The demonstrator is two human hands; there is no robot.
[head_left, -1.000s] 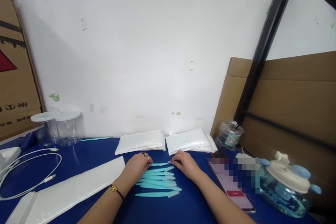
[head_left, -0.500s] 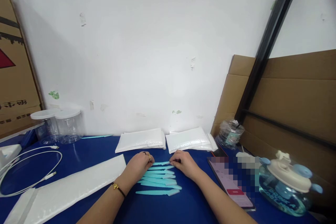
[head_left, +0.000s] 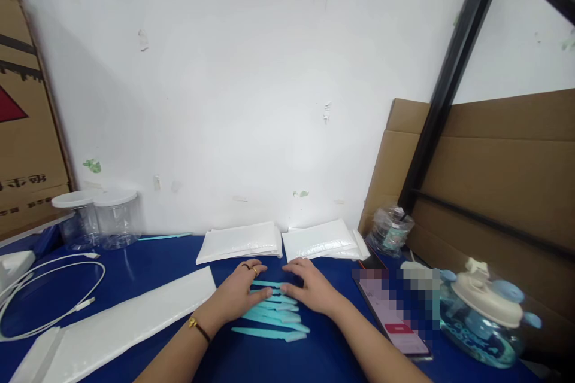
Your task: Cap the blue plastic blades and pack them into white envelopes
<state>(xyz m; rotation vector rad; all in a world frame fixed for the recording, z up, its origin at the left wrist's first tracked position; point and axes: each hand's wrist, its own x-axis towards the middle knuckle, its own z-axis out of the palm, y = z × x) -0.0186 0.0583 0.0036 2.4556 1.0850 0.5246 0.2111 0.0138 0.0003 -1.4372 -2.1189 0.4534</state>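
On the blue tabletop (head_left: pixel 269 365), nearest the person, 1 slim turquoise plastic stick (head_left: pixel 263 332) lies crosswise, a little apart from the rest. To its left stretches a long white padded plastic envelope (head_left: pixel 130 326); to its right, a phone with a pinkish screen (head_left: pixel 399 341) and, beyond that, a rounded blue-tinted bottle with a cream lid (head_left: pixel 487 305). Just past the lone stick, more turquoise sticks (head_left: pixel 274 314) lie in a close, partly overlapping row. The left hand (head_left: pixel 238 291) and right hand (head_left: pixel 314 290) flank the row's far part, both open, thumbs at the sticks; whether the thumbs press them I cannot tell. Behind the hands, 2 stacks of white padded packets (head_left: pixel 240 242) lie before the white wall (head_left: pixel 224 102).
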